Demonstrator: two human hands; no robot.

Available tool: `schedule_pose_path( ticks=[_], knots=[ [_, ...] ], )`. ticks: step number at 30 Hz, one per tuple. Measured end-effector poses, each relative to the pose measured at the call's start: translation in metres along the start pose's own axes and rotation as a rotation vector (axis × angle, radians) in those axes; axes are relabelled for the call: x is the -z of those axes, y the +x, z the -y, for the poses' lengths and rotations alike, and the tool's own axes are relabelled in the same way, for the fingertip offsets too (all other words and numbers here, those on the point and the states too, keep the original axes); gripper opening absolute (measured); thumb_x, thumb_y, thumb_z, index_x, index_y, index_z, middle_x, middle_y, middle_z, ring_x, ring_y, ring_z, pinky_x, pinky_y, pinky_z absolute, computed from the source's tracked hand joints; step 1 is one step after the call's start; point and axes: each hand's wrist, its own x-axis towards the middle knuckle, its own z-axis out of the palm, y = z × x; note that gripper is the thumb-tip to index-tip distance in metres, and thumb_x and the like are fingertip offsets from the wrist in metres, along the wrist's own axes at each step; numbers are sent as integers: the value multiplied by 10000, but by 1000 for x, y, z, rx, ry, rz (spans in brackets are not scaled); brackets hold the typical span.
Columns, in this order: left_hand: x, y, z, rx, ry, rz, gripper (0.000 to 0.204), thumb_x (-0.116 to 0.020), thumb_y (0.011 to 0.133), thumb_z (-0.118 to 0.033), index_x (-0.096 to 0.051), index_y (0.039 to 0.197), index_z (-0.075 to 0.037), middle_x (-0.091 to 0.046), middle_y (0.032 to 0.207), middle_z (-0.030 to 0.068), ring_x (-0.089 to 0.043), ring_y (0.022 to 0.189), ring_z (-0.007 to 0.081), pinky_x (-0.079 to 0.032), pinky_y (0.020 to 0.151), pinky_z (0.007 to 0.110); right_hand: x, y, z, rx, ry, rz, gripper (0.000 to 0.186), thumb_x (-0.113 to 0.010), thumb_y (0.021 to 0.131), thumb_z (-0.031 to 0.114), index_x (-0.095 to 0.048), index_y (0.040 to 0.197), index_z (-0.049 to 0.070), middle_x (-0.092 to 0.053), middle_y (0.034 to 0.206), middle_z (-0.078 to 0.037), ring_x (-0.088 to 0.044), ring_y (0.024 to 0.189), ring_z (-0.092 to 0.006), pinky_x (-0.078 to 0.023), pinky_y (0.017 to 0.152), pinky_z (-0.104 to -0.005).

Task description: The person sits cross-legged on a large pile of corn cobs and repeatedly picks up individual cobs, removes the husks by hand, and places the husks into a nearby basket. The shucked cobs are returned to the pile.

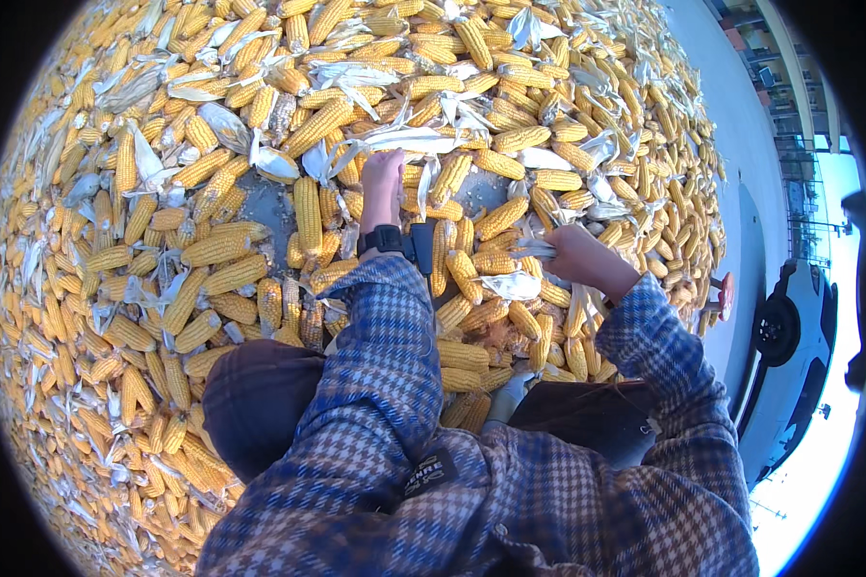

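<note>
Yellow ears of corn (308, 216) lie all around me, many with dry pale husks on or among them. My left hand (383, 183) reaches forward, closed at a long pale husk (409, 141) that stretches to its right; its fingertips are mostly hidden. A dark watch (385, 238) is on that wrist. Nearer and to the right, my right hand (587, 258) is closed, with a small strip of corn husk (536, 248) sticking out from its fingers toward the left. Below it, a loose whitish husk (512, 286) rests on the ears.
My dark-trousered knees (265, 404) are bent among the ears. Grey ground (271, 210) shows through gaps in the corn. Off to the right are pavement (731, 125), a small reddish stool (725, 296), a parked white car (794, 375) and a building.
</note>
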Motion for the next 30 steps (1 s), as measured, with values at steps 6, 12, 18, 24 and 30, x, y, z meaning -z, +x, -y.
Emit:
schedule_pose_path(
  ticks=[6,12,18,24,30],
  knots=[
    [-16,2,17,-273,267,-138,330,-736,845,-329,-679,807,-6,-676,698,111,-633,635,217,-464,610,377,-190,71,-84,-238,-265,57,1183,-910,629,528,-367,1483,-85,-512,1449,-283,-597,1242,-390,-519,1017,-449],
    [-23,5,36,-278,433,97,354,-705,854,-358,-686,844,-4,-681,740,153,-670,655,247,-488,587,404,-212,86,-92,12,-170,-268,813,-838,784,401,-494,1361,-59,-610,1254,-204,-619,1111,-327,-520,936,-430],
    [-27,-31,40,-91,570,405,400,-700,848,-397,-694,886,2,-718,791,194,-701,664,284,-531,603,426,-167,117,-28,-3,150,-335,701,-806,824,365,-521,1319,-41,-615,1180,-165,-618,1039,-281,-518,878,-402],
    [-68,-112,29,293,-45,884,462,-796,840,-418,-699,1054,-19,-734,901,118,-714,663,219,-557,599,340,-130,122,14,46,445,-338,588,-775,865,329,-548,1277,-24,-620,1106,-126,-617,968,-235,-516,820,-374],
    [-102,-115,4,107,350,911,433,-779,878,-395,-727,1097,-24,-743,941,165,-746,838,257,-600,744,380,-103,122,13,30,873,-357,477,-743,905,294,-575,1235,-7,-625,1032,-88,-615,897,-190,-514,762,-346]
  ],
)
